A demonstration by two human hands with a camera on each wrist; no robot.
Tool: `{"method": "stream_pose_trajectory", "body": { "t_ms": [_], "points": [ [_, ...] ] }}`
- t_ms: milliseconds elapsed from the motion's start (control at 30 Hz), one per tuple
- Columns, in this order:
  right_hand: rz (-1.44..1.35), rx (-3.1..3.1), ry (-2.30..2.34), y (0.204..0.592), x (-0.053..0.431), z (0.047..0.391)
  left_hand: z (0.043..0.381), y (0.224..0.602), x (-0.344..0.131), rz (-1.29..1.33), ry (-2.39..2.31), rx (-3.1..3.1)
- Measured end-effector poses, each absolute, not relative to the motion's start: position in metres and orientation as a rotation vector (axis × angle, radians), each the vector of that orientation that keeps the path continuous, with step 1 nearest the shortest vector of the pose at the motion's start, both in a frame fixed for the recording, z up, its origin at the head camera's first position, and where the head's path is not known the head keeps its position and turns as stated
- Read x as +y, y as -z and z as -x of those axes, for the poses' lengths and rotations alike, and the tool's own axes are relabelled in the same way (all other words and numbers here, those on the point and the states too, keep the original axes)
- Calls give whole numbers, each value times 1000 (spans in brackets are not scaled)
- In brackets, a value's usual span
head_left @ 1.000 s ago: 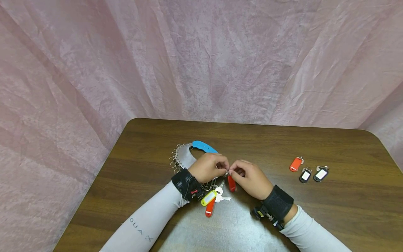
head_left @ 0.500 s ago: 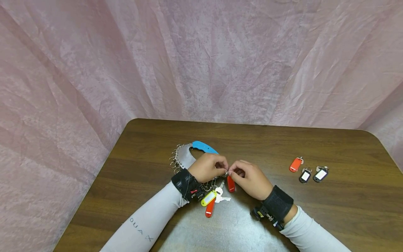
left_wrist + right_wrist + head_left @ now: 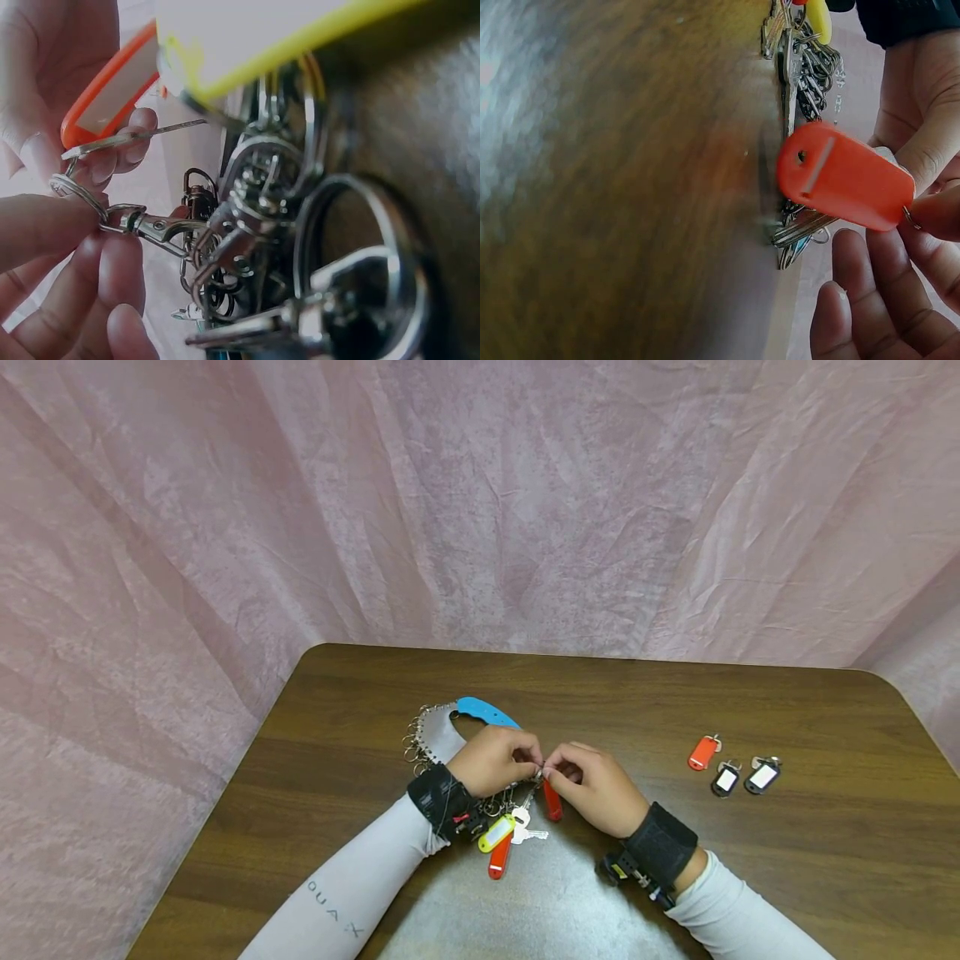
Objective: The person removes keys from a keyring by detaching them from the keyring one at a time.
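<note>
My left hand [image 3: 495,758] and right hand [image 3: 600,787] meet fingertip to fingertip over the table. Between them is a small split key ring [image 3: 79,195], pinched from both sides. From it hang a red key tag [image 3: 844,178] and a flat metal key [image 3: 127,140]. The ring passes through the end of a swivel snap hook [image 3: 157,226], beside my left thumb. That hook joins a curved silver key holder [image 3: 438,735] with a blue handle [image 3: 487,711], partly hidden under my left hand. A yellow key tag [image 3: 497,833], another red tag [image 3: 498,858] and silver keys [image 3: 521,825] hang nearby.
To the right on the wooden table [image 3: 825,877] lie a loose orange-red key tag [image 3: 703,753] and two black tags [image 3: 725,780] with white labels. Several snap hooks and rings [image 3: 412,739] line the holder's outer edge. A pink curtain [image 3: 480,510] hangs behind.
Both hands stay nearly in place, still pinching. The red tag between them swings slightly; the rest lies as before.
</note>
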State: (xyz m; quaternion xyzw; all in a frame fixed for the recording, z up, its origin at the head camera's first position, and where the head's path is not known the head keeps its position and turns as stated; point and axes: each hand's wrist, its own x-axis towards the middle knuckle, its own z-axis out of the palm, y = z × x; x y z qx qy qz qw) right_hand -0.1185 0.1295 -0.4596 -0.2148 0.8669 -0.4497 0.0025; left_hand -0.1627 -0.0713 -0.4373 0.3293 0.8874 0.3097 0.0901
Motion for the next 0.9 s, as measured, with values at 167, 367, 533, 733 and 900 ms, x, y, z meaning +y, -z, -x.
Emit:
{"method": "stream_pose_trajectory", "body": {
  "t_ms": [167,367,533,733,900],
  "points": [
    [675,2715,1416,460,130,119,162,438,-71,-1031,-892,2669],
    [672,2714,1421,459,130,118,161,437,-71,-1079,-877,2685],
    [662,2722,1416,458,129,118,161,436,-71,-1093,-877,2678],
    [661,2723,1416,459,129,119,159,435,-71,-1114,-863,2683],
    [666,2719,1424,459,130,119,160,434,-71,-1142,-862,2681]
  ]
}}
